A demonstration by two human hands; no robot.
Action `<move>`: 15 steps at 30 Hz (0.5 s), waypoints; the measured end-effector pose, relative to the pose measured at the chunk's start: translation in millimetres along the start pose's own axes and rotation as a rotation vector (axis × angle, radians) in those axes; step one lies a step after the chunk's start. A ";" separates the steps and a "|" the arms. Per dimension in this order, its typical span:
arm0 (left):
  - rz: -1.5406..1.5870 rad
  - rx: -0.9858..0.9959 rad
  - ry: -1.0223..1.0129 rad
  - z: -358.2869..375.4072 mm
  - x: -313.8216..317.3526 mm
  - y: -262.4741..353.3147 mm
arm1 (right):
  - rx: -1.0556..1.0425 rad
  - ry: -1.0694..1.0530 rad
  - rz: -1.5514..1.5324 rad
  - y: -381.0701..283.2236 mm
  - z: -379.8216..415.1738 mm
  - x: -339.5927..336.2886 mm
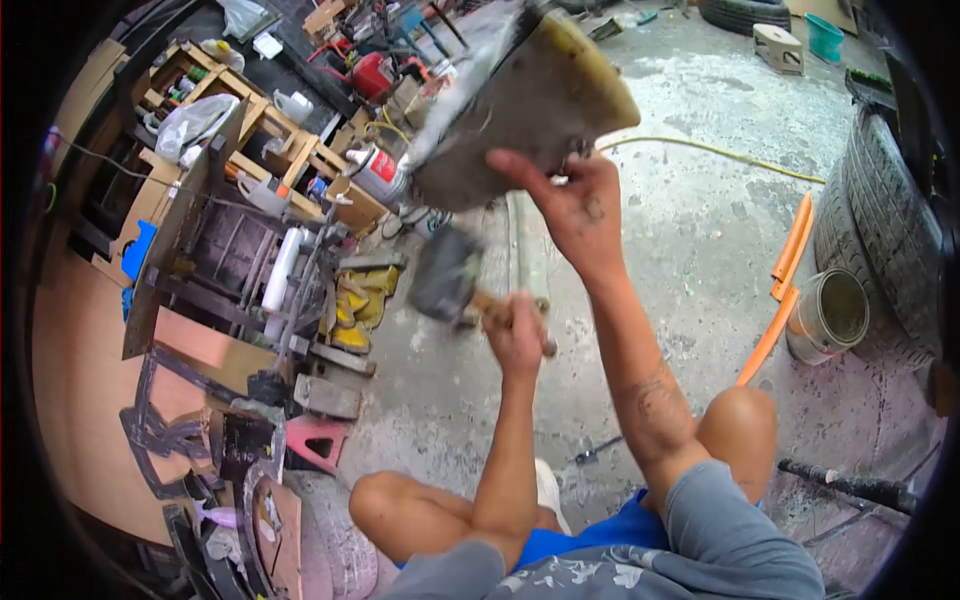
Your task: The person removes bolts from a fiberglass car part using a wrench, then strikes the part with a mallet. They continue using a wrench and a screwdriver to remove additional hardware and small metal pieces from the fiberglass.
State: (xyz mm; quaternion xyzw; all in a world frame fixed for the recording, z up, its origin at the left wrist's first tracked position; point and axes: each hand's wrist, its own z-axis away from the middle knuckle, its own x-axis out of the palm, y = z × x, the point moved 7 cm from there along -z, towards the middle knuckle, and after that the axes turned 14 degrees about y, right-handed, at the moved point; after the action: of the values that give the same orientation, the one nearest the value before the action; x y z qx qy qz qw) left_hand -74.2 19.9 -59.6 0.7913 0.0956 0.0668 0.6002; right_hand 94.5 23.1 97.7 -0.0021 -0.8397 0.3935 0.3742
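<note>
My left hand (516,335) is closed round the wooden handle of a black rubber mallet (446,275). The mallet's head is smeared by motion and hangs just below a large grey panel (495,150). That panel has a yellowed, thick edge on its right side and a whitish blurred side on its left; its exact kind I cannot make out. My right hand (583,215) grips the panel's lower right edge, thumb laid along its grey face, and holds it up in the air. The mallet and panel appear apart.
Large tyres (880,220) stand at the right beside a metal can (828,315) and orange strips (785,285). A yellow hose (715,155) crosses the concrete floor. Wooden shelving (270,130), a white bucket (378,175) and yellow cloth (360,305) are on the left.
</note>
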 end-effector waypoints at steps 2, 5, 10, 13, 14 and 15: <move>0.388 0.048 0.025 12.7 -7.2 22.1 | -0.190 0.024 0.061 -1.3 -3.4 -5.6; 0.372 0.109 0.211 8.9 -19.0 40.3 | -0.069 0.012 0.013 -7.6 2.1 -4.8; 0.606 0.628 0.189 25.7 -65.3 148.3 | 0.002 0.035 0.008 -10.9 4.8 -2.7; 0.578 1.051 0.330 34.4 -49.6 140.7 | -0.044 0.020 -0.023 -4.1 1.7 -0.7; 0.260 0.612 0.257 4.0 -19.0 60.3 | -0.041 0.021 -0.026 -2.7 3.1 -1.0; -0.052 0.164 0.185 -9.5 -4.1 -19.5 | -0.029 0.007 0.028 -0.4 6.2 -1.0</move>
State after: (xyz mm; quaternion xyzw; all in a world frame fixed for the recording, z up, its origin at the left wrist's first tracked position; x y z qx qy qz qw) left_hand -81.7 32.9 -75.8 0.8254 0.1764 0.1157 0.5237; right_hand 91.4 18.5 94.7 -0.0207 -0.8440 0.3864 0.3715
